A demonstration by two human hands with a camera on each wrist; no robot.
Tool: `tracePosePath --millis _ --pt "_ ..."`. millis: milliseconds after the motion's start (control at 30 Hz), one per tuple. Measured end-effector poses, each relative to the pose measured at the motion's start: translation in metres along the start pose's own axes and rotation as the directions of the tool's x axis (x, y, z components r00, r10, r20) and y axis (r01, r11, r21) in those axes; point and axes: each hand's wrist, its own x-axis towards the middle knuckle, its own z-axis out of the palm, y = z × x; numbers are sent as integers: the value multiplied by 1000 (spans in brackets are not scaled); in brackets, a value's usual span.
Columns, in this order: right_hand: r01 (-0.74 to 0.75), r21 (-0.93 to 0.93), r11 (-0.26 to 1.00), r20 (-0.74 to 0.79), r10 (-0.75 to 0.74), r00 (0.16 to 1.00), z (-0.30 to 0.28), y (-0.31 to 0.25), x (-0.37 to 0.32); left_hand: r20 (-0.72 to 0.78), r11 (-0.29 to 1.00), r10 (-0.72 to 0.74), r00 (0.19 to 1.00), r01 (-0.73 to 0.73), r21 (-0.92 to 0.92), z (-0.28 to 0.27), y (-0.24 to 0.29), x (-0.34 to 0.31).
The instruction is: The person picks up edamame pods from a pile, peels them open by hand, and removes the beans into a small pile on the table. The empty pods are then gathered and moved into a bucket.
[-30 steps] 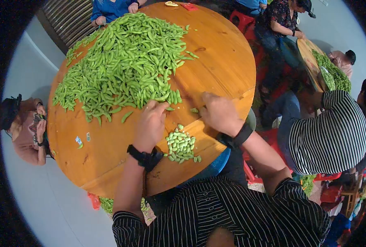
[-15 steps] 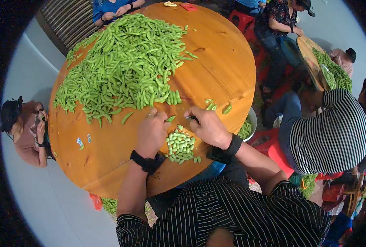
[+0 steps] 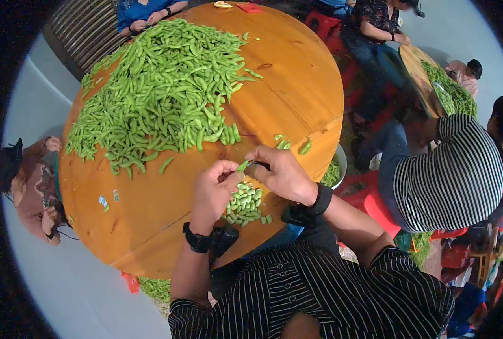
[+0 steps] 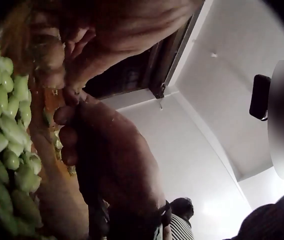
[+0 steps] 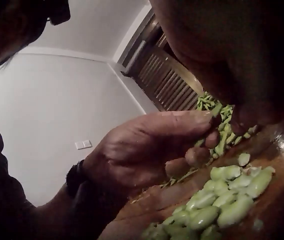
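In the head view my left hand [image 3: 211, 195] pinches a green soybean pod [image 3: 242, 166] between thumb and fingers. My right hand [image 3: 285, 176] meets it from the right and grips a small dark tool [image 3: 261, 164], its tip at the pod; fingers hide most of the tool. Just below both hands lies a small heap of shelled beans [image 3: 246, 204], also large in the right wrist view, where my left hand [image 5: 137, 145] holds the pod's end [image 5: 216, 110] up. A big mound of pods [image 3: 161, 96] covers the table beyond.
On the round wooden table [image 3: 291, 73], loose pods [image 3: 305, 147] lie right of my hands and small paper scraps [image 3: 103, 200] lie left. A white basin [image 3: 340, 164] with pods stands past the right edge. Several people sit around, one in a striped shirt [image 3: 449, 175] beside a red stool [image 3: 370, 198].
My right hand has come left from the table's right side to my left hand, the dark tool now showing in it. The left hand has turned, lifting the pod between them.
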Motion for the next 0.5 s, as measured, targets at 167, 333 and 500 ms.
tracePosePath --millis 167,333,500 --pt "52 27 998 -16 -52 999 0 1 0 9 999 22 1000 -22 -37 -1 -8 1" --pt "20 87 996 3 -20 1000 2 -2 0 -15 999 8 1000 -8 -53 0 -8 -3" --pt "25 -3 1000 -7 -25 1000 4 -6 1 -107 987 156 982 -152 46 7 -16 -3"
